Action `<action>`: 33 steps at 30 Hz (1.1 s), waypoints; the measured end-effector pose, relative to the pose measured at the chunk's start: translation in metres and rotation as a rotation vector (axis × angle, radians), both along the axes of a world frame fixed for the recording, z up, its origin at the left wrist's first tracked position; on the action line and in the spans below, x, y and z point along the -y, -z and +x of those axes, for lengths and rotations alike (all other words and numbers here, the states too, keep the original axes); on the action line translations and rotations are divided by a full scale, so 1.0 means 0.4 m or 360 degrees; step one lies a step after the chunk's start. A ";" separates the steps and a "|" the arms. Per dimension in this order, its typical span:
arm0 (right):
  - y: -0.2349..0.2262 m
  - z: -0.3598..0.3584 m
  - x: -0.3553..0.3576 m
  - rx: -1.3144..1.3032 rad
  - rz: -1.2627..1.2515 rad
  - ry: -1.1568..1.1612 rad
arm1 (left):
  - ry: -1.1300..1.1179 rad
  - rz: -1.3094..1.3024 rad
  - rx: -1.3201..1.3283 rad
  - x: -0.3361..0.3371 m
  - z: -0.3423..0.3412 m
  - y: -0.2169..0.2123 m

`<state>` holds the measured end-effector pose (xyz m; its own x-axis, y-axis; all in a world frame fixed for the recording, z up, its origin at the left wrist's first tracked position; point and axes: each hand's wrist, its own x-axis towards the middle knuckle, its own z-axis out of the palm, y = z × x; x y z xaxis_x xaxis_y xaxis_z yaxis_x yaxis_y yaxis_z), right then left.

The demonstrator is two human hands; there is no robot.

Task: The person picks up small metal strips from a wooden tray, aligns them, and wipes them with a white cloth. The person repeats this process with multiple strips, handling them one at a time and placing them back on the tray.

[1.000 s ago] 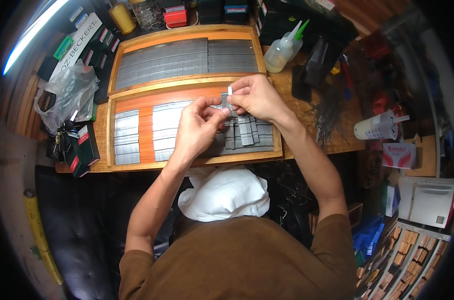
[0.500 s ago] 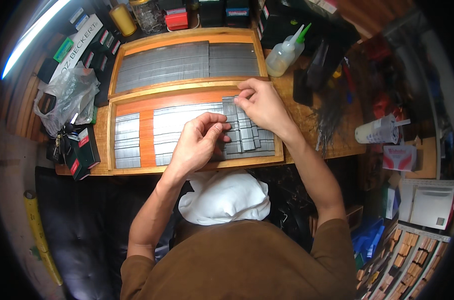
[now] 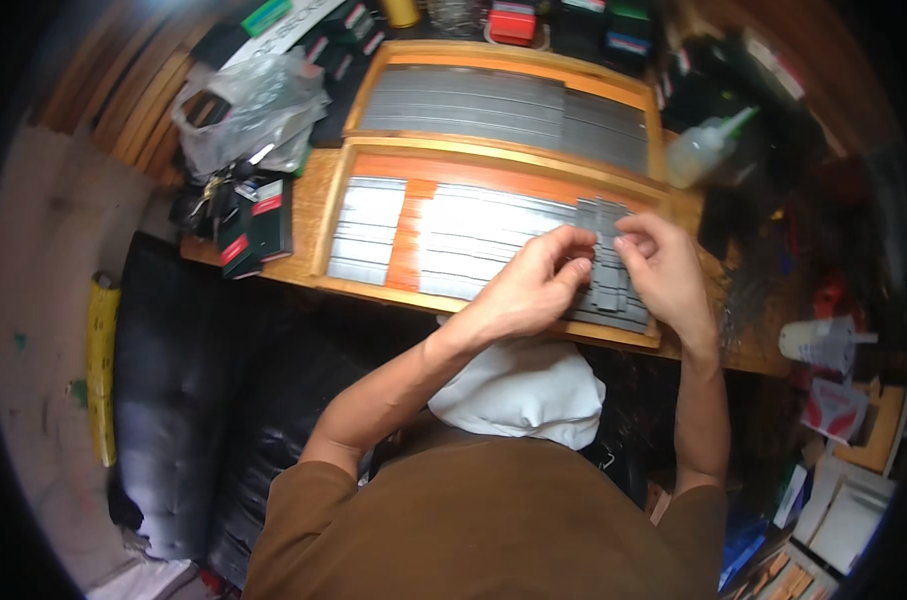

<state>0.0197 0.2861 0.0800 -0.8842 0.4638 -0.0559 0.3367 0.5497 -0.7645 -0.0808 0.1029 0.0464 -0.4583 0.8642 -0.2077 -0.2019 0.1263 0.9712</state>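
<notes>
Thin grey metal pieces, needle-like and packed side by side [image 3: 483, 235], lie in the front wooden tray [image 3: 493, 165] with an orange floor. On its right part a small raised stack of the same flat metal pieces [image 3: 607, 275] rests on the others. My left hand [image 3: 533, 285] is at the stack's left side, thumb and forefinger bent toward each other. Against the right upper side of the stack, my right hand [image 3: 665, 275] has its thumb and forefinger closed together. Whatever lies between the fingertips of either hand is too small to make out.
A second wooden tray [image 3: 508, 55] of grey metal pieces adjoins behind. Left of the trays are a plastic bag [image 3: 243, 110], keys and dark small boxes [image 3: 258, 230]. A squeeze bottle [image 3: 701, 150] stands at the right back; a drink cup [image 3: 813, 340] is farther right. White cloth [image 3: 523, 390] covers my lap.
The view has swung, so the trays sit further right and higher. My right hand has come down from the stack's top end to its right side; my left hand stays at its left.
</notes>
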 end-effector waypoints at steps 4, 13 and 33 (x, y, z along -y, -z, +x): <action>-0.021 -0.051 0.046 -0.0126 -0.0355 -0.0227 | -0.0141 0.0081 -0.0743 0.130 0.002 -0.065; 0.033 -0.372 0.195 -0.0334 -0.1066 -0.0613 | -0.0480 -0.0181 -0.2189 0.418 -0.157 0.002; 0.091 -0.461 0.312 -0.0594 0.0384 -0.1026 | -0.0732 -0.0313 -0.2306 0.469 -0.099 0.027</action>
<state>-0.1646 0.1614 0.0437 -0.9235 -0.1860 0.3354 -0.3614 0.7149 -0.5986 -0.1204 -0.0847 0.0356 -0.5733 0.6082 0.5490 0.8178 0.4661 0.3377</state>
